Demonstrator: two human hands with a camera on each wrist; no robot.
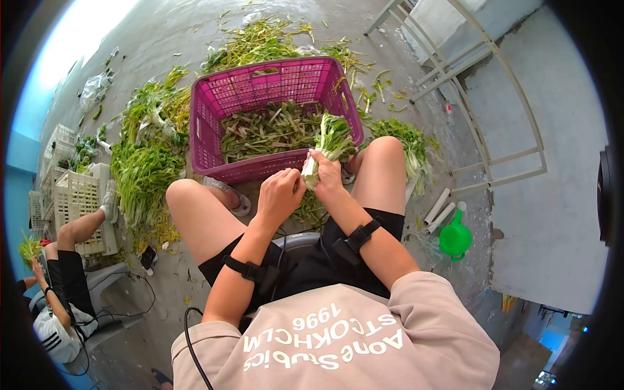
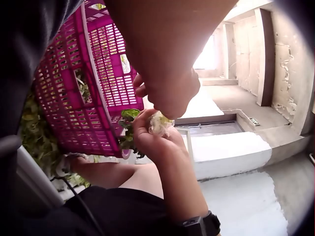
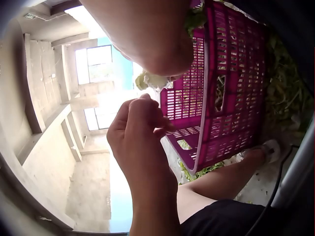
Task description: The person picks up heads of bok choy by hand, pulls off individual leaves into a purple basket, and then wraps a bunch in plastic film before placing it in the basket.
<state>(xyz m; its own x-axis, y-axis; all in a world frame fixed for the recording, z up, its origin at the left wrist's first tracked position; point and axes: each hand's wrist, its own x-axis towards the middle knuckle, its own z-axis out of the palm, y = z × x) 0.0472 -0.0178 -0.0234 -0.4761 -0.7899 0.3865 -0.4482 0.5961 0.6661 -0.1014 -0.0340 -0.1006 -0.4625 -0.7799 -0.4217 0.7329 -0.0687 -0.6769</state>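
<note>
In the head view the right hand [image 1: 326, 178] grips a leafy green vegetable [image 1: 333, 135], its pale cut stalk toward the body and its leaves over the basket's near right corner. The left hand [image 1: 281, 195] is beside the stalk with curled fingers; nothing shows in it. From the left wrist, the right hand [image 2: 158, 143] is wrapped round the stalk [image 2: 160, 124], and the left hand [image 2: 172, 93] is just above. The right wrist view shows the left hand [image 3: 138, 125] below the stalk end [image 3: 150, 81], which pokes out beside the right hand [image 3: 165, 54].
A magenta basket [image 1: 244, 170] holding leafy scraps [image 1: 270, 132] stands before the knees. Heaps of greens [image 1: 146, 162] lie around it. At right are a metal frame [image 1: 513, 159], pale tubes [image 1: 439, 205] and a green scoop [image 1: 455, 239]. Another person [image 1: 62, 318] sits at left near crates [image 1: 77, 195].
</note>
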